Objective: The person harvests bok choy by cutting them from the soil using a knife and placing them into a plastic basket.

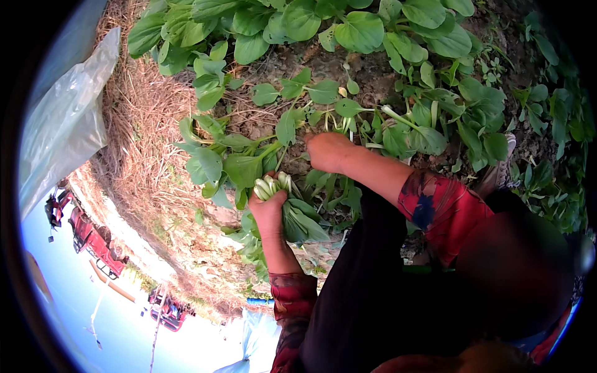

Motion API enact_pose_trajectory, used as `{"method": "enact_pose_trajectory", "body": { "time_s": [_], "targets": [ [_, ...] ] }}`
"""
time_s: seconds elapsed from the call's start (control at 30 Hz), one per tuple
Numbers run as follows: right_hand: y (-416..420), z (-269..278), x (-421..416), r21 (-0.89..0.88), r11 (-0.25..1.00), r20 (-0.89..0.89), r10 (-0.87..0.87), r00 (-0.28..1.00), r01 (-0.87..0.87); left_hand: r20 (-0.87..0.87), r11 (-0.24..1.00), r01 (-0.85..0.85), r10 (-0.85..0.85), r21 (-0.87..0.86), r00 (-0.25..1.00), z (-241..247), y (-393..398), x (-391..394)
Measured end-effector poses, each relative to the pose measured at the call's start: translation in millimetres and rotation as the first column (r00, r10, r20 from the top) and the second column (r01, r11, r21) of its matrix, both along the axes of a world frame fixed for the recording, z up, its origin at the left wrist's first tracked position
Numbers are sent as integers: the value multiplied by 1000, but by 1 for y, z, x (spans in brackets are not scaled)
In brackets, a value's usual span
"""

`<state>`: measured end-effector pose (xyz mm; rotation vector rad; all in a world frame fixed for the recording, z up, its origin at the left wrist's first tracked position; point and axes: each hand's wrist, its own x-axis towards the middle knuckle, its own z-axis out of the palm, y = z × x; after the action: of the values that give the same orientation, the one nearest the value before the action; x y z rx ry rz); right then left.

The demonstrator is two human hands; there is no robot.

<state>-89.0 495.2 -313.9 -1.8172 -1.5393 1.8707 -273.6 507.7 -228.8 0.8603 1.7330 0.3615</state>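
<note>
My left hand (269, 205) holds a bunch of leafy greens (303, 220), which look like young bok choy. Their pale cut stem ends (271, 185) stick out above my thumb, and the leaves hang out on the other side. Low over the soil, my right hand (329, 151) is curled among the growing plants. Whatever its fingers may hold is hidden. Just left of it spreads a broad-leaved green plant (245, 165). Pale stalks and a loose leaf with a thick stem (410, 121) lie beyond my right wrist.
Denser greens (298, 23) grow along the top, with more plants (485, 102) at the right. Dry straw (140, 140) covers the ground at left, beside plastic sheeting (70, 116). Red vehicles (95, 242) stand in the distance. My dark-trousered leg (354, 279) is close below my arms.
</note>
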Motion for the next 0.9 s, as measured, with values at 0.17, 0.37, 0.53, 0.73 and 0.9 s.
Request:
{"method": "enact_pose_trajectory", "body": {
  "time_s": [0.17,0.37,0.53,0.73,0.9],
  "targets": [
    [-16,-4,-2,-626,565,-402,-825,398,538,61,982,181,-183,45,981,32,-8,24],
    [-22,32,8,-809,350,-422,-905,-52,472,27,885,447,-454,130,891,66,-23,30],
    [-50,38,40,-935,158,-273,-892,-361,317,488,972,221,-233,83,841,94,-18,32],
    [-70,40,55,-967,186,-248,-846,-473,174,600,961,-272,191,46,777,76,-10,9],
    [-74,50,65,-957,252,-290,-870,-400,146,538,957,-278,278,-83,796,41,9,23]
  ]
}}
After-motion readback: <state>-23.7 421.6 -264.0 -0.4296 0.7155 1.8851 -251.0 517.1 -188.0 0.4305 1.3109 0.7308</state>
